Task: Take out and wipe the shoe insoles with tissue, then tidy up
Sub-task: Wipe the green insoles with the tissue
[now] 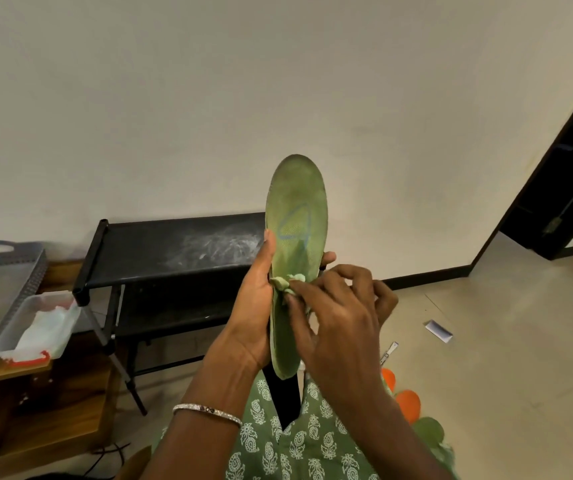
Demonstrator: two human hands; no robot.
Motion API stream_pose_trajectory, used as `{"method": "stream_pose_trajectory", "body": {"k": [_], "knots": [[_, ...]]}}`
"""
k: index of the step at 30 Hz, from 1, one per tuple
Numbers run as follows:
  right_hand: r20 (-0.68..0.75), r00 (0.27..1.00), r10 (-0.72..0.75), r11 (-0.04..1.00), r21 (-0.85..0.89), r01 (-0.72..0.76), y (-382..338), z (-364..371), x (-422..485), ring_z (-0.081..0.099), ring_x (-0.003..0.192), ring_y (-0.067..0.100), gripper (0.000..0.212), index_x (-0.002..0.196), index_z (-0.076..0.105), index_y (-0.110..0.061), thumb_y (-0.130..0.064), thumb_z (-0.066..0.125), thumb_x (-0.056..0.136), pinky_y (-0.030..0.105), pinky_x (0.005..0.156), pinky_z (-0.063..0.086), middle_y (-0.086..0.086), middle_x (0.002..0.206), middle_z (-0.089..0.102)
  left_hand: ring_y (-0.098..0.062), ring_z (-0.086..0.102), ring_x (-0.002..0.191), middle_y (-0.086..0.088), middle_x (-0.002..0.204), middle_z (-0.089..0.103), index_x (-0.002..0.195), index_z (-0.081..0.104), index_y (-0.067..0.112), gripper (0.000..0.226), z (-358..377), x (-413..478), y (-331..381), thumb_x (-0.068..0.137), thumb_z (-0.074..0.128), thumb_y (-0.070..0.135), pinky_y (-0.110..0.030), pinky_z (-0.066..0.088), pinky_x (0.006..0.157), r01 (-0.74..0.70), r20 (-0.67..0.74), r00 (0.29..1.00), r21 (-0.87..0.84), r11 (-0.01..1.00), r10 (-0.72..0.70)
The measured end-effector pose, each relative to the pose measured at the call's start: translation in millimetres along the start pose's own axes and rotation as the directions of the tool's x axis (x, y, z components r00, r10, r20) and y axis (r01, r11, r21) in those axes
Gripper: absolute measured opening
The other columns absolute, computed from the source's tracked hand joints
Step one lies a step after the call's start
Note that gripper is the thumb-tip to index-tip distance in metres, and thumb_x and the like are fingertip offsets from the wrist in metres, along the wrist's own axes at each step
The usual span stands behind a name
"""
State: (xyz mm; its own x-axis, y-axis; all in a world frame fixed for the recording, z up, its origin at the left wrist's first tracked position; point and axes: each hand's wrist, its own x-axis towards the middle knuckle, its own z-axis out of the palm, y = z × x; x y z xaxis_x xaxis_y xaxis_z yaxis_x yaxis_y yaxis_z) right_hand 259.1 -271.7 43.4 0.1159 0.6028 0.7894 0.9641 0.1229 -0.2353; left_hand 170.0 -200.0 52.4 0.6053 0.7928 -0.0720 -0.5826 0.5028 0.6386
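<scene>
Insole (297, 216): matt green fabric face, finely textured (worn patches). Tissue (287, 281): crumpled soft paper. Rack (174, 247): black matt, dusty top.

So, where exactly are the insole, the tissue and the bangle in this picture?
insole (295, 199): head view, on its upper green face, above the blue mark.
tissue (282, 283): head view, on the left part of the crumpled wad.
bangle (205, 411): head view, middle of the silver band on the wrist.

My left hand (255, 299) gripped the green insole (295, 251) upright; my right hand (338, 317) pressed a tissue wad (287, 283) against it.
</scene>
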Motion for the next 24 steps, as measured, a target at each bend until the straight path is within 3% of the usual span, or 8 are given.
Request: {"method": "stream_pose_trajectory", "body": {"k": [3, 7, 10, 14, 18, 24], "knots": [[-0.047, 0.999, 0.012, 0.996, -0.084, -0.016, 9, -4, 24, 0.053, 0.108, 0.023, 0.015, 0.097, 0.075, -0.023, -0.033, 0.067, 0.089, 0.044, 0.09, 0.03, -0.007, 0.094, 0.069, -0.033, 0.054, 0.129, -0.024, 0.14, 0.055, 0.133, 0.062, 0.004, 0.068, 6, -1, -3, 0.098, 0.045, 0.06, -0.046, 0.042, 0.111, -0.038, -0.001, 0.999, -0.002, 0.999, 0.038], [-0.048, 0.997, 0.059, 0.992, -0.11, -0.064, 13, -4, 38, 0.051, 0.109, 0.022, 0.015, 0.1, 0.074, -0.023, -0.03, 0.067, 0.089, 0.041, 0.09, 0.026, -0.006, 0.095, 0.069, -0.03, 0.063, 0.118, -0.02, 0.126, 0.066, 0.13, 0.065, 0.006, 0.06, 11, -4, -4, 0.1, 0.044, 0.054, -0.04, 0.052, 0.098, -0.065, 0.01, 0.998, 0.012, 0.998, 0.065], [-0.007, 0.999, 0.053, 0.996, -0.069, -0.053, 3, -4, 21, 0.051, 0.109, 0.021, 0.015, 0.1, 0.074, -0.021, -0.029, 0.069, 0.088, 0.04, 0.091, 0.028, -0.006, 0.096, 0.068, -0.033, 0.061, 0.12, -0.022, 0.131, 0.062, 0.13, 0.064, 0.005, 0.067, 7, -3, -3, 0.098, 0.045, 0.06, -0.044, 0.05, 0.102, -0.027, 0.003, 1.0, 0.003, 1.0, 0.027], [0.008, 1.0, -0.019, 1.0, -0.009, 0.019, -8, -5, -1, 0.05, 0.105, 0.017, 0.013, 0.096, 0.075, -0.017, -0.026, 0.074, 0.086, 0.027, 0.099, 0.02, -0.004, 0.092, 0.069, -0.035, 0.055, 0.129, -0.023, 0.138, 0.058, 0.13, 0.063, 0.0, 0.081, 3, 0, 0, 0.093, 0.042, 0.069, -0.046, 0.041, 0.113, -0.02, -0.021, 1.0, 0.026, 0.999, 0.02], [0.005, 1.0, -0.003, 0.997, -0.079, 0.004, 6, -6, 14, 0.053, 0.107, 0.021, 0.015, 0.096, 0.075, -0.023, -0.034, 0.066, 0.09, 0.042, 0.091, 0.029, -0.007, 0.093, 0.068, -0.031, 0.06, 0.122, -0.021, 0.13, 0.063, 0.13, 0.064, 0.004, 0.073, 6, -2, -2, 0.097, 0.042, 0.065, -0.045, 0.045, 0.108, -0.023, -0.003, 1.0, 0.011, 1.0, 0.023], [0.005, 0.999, 0.036, 0.994, -0.099, -0.036, 21, -4, 36, 0.052, 0.107, 0.022, 0.013, 0.095, 0.074, -0.023, -0.032, 0.065, 0.09, 0.043, 0.089, 0.028, -0.007, 0.092, 0.068, -0.029, 0.068, 0.11, -0.018, 0.118, 0.069, 0.134, 0.06, 0.005, 0.063, 14, -6, -3, 0.102, 0.038, 0.056, -0.038, 0.059, 0.086, -0.058, 0.03, 0.998, 0.0, 0.998, 0.058]]}}
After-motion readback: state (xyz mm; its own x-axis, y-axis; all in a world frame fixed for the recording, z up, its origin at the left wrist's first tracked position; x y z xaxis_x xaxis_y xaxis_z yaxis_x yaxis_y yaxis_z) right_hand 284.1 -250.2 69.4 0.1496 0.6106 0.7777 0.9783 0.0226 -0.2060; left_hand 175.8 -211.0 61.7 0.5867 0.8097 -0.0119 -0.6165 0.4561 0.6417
